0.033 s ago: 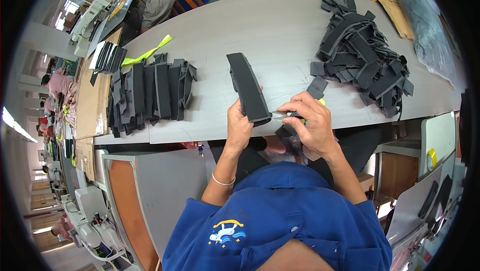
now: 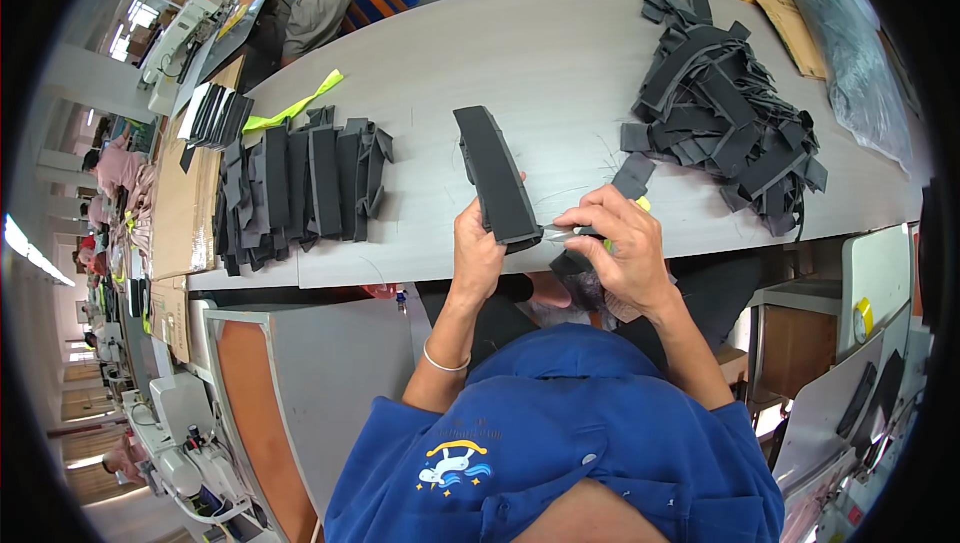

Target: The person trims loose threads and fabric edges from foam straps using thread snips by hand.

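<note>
Two hands on one job here, both working at the lower middle of the head view. The left hand [image 2: 476, 255] has its fingers closed around the near end of a long black padded strip [image 2: 494, 175], which slants up toward the centre of the frame over the grey tabletop [image 2: 560, 53]. The right hand [image 2: 618, 248] is pinched shut on a small pair of snips [image 2: 560, 233], metal tip touching the strip's lower end. Looks to me like the trimming step, cleaning loose threads or an edge off that end. I'd guess the next move needs a steady hold from the left hand and a careful close of the snips right at the edge, not into the padding.

Left of centre sits a row of sorted black strips [image 2: 300, 188]; upper right is a loose heap of black pieces [image 2: 725, 113].

Hard to tell: the snips' handle is buried in the right hand, with just a bit of yellow-green showing, and the blades are too small to read. Another black piece under the right hand is mostly covered.
</note>
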`<action>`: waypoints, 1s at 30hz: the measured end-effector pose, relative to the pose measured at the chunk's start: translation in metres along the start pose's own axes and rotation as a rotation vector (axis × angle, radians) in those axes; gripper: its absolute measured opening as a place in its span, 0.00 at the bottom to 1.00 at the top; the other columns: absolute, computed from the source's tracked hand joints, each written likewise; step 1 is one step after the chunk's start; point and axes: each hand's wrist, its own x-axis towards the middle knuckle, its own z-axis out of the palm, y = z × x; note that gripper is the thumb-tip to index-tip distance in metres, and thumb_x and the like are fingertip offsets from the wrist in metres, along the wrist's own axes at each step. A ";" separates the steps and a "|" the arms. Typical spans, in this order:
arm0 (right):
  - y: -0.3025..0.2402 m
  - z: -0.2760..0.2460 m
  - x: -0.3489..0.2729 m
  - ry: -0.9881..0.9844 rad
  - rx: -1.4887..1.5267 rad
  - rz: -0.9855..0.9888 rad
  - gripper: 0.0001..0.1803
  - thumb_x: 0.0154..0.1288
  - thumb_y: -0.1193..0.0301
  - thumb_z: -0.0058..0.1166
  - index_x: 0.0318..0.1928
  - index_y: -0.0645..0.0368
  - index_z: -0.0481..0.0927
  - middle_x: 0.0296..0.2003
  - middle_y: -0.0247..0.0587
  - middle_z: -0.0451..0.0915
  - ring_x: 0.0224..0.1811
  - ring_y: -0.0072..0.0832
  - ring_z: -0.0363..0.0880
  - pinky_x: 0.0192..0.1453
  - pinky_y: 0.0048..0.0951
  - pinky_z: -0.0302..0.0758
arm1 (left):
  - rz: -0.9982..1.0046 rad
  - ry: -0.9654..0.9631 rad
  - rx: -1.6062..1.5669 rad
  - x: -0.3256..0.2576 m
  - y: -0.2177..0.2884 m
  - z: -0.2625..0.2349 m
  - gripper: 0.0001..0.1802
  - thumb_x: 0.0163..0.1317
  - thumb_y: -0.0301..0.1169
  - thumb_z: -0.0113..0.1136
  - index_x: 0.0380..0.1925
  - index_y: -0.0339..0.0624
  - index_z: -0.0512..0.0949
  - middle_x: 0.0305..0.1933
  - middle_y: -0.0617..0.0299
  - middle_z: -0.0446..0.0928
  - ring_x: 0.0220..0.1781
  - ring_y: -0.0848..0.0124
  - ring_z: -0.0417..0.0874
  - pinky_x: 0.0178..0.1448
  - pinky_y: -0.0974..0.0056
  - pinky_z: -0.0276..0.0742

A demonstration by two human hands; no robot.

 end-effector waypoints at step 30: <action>0.018 0.003 0.024 0.107 1.093 0.717 0.07 0.66 0.69 0.55 0.31 0.58 0.79 0.17 0.18 0.63 0.16 0.07 0.53 0.19 0.17 0.47 | 0.579 -0.345 0.828 -0.010 0.038 0.001 0.18 0.63 0.34 0.58 0.48 0.32 0.73 0.55 0.53 0.67 0.57 0.67 0.69 0.62 0.66 0.61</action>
